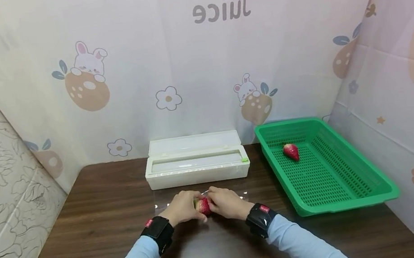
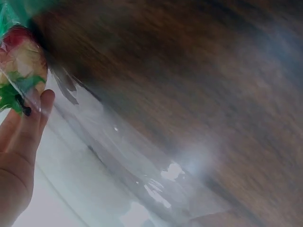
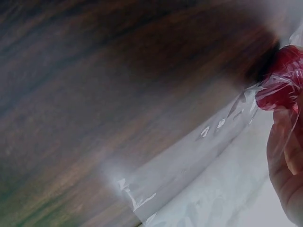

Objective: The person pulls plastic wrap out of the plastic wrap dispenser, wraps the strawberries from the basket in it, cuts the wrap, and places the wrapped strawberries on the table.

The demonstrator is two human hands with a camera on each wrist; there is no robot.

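A red strawberry [image 1: 202, 206] with green leaves is between the two hands, over the table in front of the white box. Clear plastic film [image 2: 142, 175] covers it and spreads out to both sides. My left hand [image 1: 183, 208] grips the strawberry at its leafy end; in the left wrist view the fingers [image 2: 28, 127] are against that end under the film. My right hand [image 1: 227, 202] holds the red end, where the film is bunched and creased in the right wrist view. The right thumb is mostly hidden there.
Behind the hands stands a white cling film box [image 1: 198, 174] with its lid raised. To the right, a green plastic basket [image 1: 367, 201] holds another strawberry [image 1: 291, 152]. Everything stands on a dark wooden table [image 1: 95, 220], with a printed curtain [image 1: 195, 58] behind.
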